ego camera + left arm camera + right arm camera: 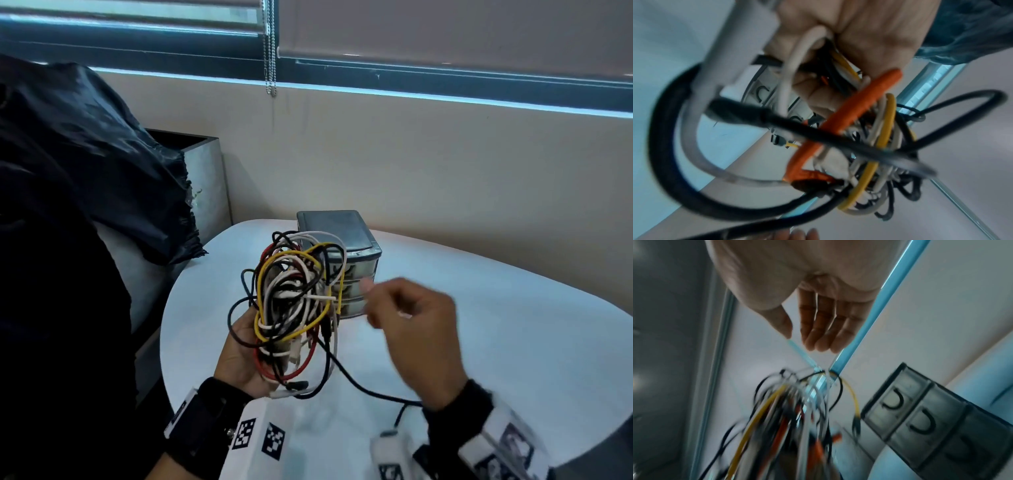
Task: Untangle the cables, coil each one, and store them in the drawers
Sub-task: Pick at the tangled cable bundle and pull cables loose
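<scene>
Tangle of cables, frame centre: left hand grips it raised for sorting; right hand beside, fingers loose, empty; drawers behind, closed.

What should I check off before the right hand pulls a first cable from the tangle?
1. Left hand grips the cable tangle: ok.
2. Right hand free, holding nothing: ok.
3. Any cable separated yet: not ok, all knotted.
4. Loose end to start from: ok, a black cable trails below the tangle.
5. Drawer unit on white table: ok.
6. Drawers open: not ok, all closed.
</scene>
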The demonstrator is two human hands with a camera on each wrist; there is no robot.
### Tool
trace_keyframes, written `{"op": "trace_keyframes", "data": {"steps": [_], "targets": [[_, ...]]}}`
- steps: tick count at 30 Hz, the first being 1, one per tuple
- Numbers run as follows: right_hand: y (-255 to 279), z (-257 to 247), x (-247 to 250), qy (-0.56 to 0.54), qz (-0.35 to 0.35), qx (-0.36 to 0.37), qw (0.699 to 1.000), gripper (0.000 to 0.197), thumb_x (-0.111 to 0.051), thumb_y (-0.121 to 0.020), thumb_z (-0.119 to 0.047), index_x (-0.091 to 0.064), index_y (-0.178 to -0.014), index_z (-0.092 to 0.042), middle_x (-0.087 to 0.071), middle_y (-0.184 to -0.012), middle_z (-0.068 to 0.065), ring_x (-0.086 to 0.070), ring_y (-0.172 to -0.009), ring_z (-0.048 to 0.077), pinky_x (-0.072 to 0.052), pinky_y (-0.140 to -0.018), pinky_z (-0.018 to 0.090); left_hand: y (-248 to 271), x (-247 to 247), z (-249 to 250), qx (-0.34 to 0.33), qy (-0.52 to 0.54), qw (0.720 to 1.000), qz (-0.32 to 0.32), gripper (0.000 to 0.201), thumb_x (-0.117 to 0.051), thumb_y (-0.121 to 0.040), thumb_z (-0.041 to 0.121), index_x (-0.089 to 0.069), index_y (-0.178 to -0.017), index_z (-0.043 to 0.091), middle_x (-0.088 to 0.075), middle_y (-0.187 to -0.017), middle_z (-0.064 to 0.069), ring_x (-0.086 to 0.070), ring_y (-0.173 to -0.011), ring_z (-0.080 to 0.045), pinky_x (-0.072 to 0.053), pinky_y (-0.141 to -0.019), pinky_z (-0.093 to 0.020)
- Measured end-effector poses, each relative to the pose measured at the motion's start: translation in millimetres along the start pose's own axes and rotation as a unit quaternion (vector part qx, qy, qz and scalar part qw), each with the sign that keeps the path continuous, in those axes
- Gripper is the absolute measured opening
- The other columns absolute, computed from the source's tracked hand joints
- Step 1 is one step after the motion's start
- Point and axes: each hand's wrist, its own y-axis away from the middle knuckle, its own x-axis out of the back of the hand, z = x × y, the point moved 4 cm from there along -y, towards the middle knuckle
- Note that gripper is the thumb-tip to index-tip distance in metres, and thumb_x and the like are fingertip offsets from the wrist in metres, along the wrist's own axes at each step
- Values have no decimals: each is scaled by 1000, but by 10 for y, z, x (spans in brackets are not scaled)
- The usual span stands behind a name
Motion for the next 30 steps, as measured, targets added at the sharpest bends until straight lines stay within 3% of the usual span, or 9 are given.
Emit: {"op": "trace_keyframes", "data": {"steps": [2, 7, 10, 14, 19, 23, 25, 28, 30], "targets": [[-258, 17, 166, 2, 49, -20, 999, 26, -70, -90, -21, -70, -66, -10, -67, -61, 8, -57, -58, 17, -54, -64, 42, 29, 125, 0, 2, -54, 997, 55, 55, -101, -28, 32, -70, -61, 1, -56, -45, -11, -53, -35, -18, -43, -37, -20], [-624, 144, 63, 10, -109, -130, 985, 21, -53, -100, -18, -73, -107, -17, -76, -93, -3, -70, -88, 10, -53, -72, 26, 93, 9, -25, 34, -51, 997, 52, 61, -101, -11, 27, -66, -51, -2, -53, -38, -14, -52, -29, -21, -45, -32, -22], [-651, 147, -23, 12, -180, -127, 975, 20, -58, -98, -15, -75, -107, -18, -76, -95, -2, -70, -89, 9, -51, -76, 20, 74, 43, -62, 44, -55, 997, 42, 57, -101, -18, 29, -66, -52, -2, -53, -38, -15, -54, -31, -22, -45, -35, -20], [-658, 71, -22, 125, -173, -9, 977, 13, -72, -87, -13, -79, -95, -21, -75, -82, -7, -67, -76, 4, -46, -67, 9, 55, 89, -79, 39, -65, 997, 6, 53, -99, -32, 36, -70, -58, 0, -57, -42, -14, -57, -35, -21, -47, -38, -22], [-579, -3, 5, 206, -115, 102, 966, 10, -68, -90, -28, -76, -82, -26, -69, -80, -13, -63, -80, 5, -39, -63, 9, 48, 138, -69, 32, -33, 999, -14, 47, -64, -91, 37, -70, -98, -9, -73, -80, -22, -74, -73, -27, -58, -68, -30], [-510, 39, -23, 112, -176, -16, 978, 24, -50, -100, -18, -71, -90, -21, -70, -85, 3, -68, -73, 21, -58, -61, 36, 2, 88, -118, 36, -63, 997, -4, 54, -101, -30, 31, -71, -61, -2, -59, -45, -14, -59, -36, -21, -48, -38, -22], [-513, 72, -18, 68, -159, -60, 983, 29, -43, -102, -9, -69, -102, -22, -71, -89, 7, -69, -59, 18, -52, -48, 27, 8, 103, -112, 50, -62, 997, -13, 51, -98, -43, 30, -71, -68, -6, -62, -50, -18, -62, -41, -24, -52, -42, -24], [-565, 77, 20, 185, -139, 37, 972, 18, -61, -95, -18, -75, -102, -27, -69, -80, -10, -60, -52, -1, -42, -54, 10, 26, 163, -38, -3, -44, 999, -27, 45, -46, -101, 29, -64, -111, -11, -72, -92, -26, -73, -84, -33, -58, -75, -33], [-588, 27, 40, 307, -133, 152, 930, 10, -70, -88, -32, -77, -95, -30, -63, -75, -18, -49, -55, -4, -38, -59, 17, 31, 171, -97, 10, -73, 997, 0, 39, -68, -89, 31, -71, -95, -7, -72, -75, -21, -72, -66, -27, -58, -61, -30]]}}
